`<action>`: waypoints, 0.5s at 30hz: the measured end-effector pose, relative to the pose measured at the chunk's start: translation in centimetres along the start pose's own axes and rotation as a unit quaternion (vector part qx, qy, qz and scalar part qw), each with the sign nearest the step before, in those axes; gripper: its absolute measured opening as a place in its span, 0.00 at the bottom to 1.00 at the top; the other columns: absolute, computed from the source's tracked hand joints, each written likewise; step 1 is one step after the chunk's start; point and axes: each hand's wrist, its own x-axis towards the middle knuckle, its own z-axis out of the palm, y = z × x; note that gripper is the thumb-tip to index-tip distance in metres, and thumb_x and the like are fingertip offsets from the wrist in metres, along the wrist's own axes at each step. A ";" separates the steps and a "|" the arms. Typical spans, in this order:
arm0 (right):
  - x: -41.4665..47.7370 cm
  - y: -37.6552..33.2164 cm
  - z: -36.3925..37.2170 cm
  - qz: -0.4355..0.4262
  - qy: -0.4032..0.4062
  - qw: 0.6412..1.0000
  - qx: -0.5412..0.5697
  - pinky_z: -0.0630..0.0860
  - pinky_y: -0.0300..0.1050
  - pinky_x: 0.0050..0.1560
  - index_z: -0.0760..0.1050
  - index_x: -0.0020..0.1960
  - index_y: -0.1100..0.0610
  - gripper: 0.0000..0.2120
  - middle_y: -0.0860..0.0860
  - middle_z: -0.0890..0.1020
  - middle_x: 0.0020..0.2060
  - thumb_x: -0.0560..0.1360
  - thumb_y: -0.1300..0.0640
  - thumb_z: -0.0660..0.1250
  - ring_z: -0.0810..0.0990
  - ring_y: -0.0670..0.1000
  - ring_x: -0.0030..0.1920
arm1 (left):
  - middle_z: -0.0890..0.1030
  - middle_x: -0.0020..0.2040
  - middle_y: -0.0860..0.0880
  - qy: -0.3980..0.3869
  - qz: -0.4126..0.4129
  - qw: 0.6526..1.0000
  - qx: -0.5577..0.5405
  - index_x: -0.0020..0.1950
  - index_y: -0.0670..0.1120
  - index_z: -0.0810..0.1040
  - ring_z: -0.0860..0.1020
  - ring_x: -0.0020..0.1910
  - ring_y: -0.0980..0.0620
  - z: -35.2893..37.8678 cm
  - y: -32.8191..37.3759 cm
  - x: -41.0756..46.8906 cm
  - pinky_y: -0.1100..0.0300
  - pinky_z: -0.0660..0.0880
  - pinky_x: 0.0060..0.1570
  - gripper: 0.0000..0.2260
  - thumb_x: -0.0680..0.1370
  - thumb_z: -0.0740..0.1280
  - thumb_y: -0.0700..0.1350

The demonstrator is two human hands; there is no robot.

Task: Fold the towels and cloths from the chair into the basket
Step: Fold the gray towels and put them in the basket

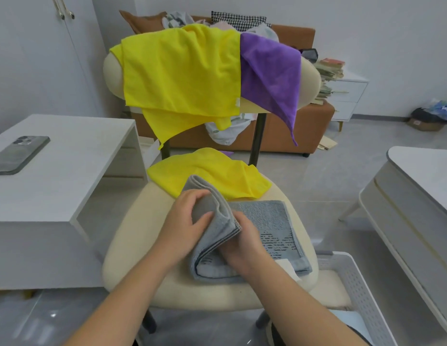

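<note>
While the grey towel (270, 218) is lying half folded on the chair (132, 245) seat, the left grip (185, 226) is pinching its raised flap, thumb and fingers curled round it. The right grip (242, 248) is sitting tucked under that flap with its fingers hidden, so can't tell if it's grasping.

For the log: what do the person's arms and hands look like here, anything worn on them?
The left forearm and right forearm are bare to the frame edge, no sleeves in view. The left hand and right hand wear no gloves; no watch, ring or bracelet is visible.
</note>
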 end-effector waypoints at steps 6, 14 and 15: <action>-0.9 -1.5 -2.3 0.055 -0.010 0.986 -0.157 0.81 0.52 0.52 0.74 0.65 0.66 0.17 0.65 0.80 0.57 0.80 0.58 0.60 0.81 0.62 0.56 | 0.63 0.73 0.64 -0.159 0.026 0.987 -0.004 0.78 0.56 0.48 0.61 0.73 0.64 1.0 0.3 -1.2 0.63 0.60 0.70 0.35 0.76 0.64 0.45; -2.2 -2.5 -3.5 -0.046 0.061 0.817 -0.572 0.80 0.46 0.44 0.71 0.67 0.49 0.21 0.50 0.84 0.39 0.74 0.60 0.64 0.83 0.50 0.39 | 0.45 0.78 0.54 -0.248 0.029 0.921 0.298 0.79 0.46 0.41 0.34 0.72 0.63 2.3 -0.1 -0.7 0.55 0.31 0.73 0.41 0.69 0.41 0.63; -2.4 -2.6 -3.4 -0.066 0.071 0.767 -0.634 0.77 0.43 0.41 0.68 0.69 0.49 0.24 0.47 0.81 0.37 0.74 0.58 0.64 0.80 0.47 0.38 | 0.44 0.79 0.53 -0.263 0.034 0.908 0.324 0.79 0.46 0.40 0.34 0.72 0.63 2.6 -0.3 -0.7 0.53 0.30 0.73 0.42 0.68 0.39 0.63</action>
